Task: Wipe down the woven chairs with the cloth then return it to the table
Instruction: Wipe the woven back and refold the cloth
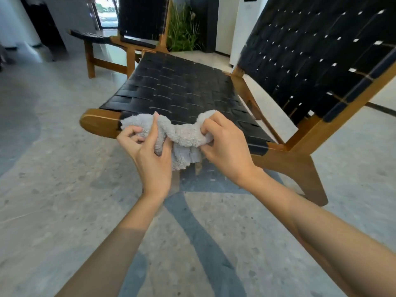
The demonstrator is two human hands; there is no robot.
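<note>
A fluffy grey cloth is bunched between both hands just in front of the near chair's front edge. My left hand grips its left part, fingers curled into the fabric. My right hand pinches its right end. The near woven chair has a black strap seat, a black woven backrest at the upper right and a brown wooden frame. A second woven chair of the same kind stands behind it, farther back.
A grey speckled stone floor spreads to the left and in front of the chairs. A green plant stands behind the seat. A white column unit rises at the back right.
</note>
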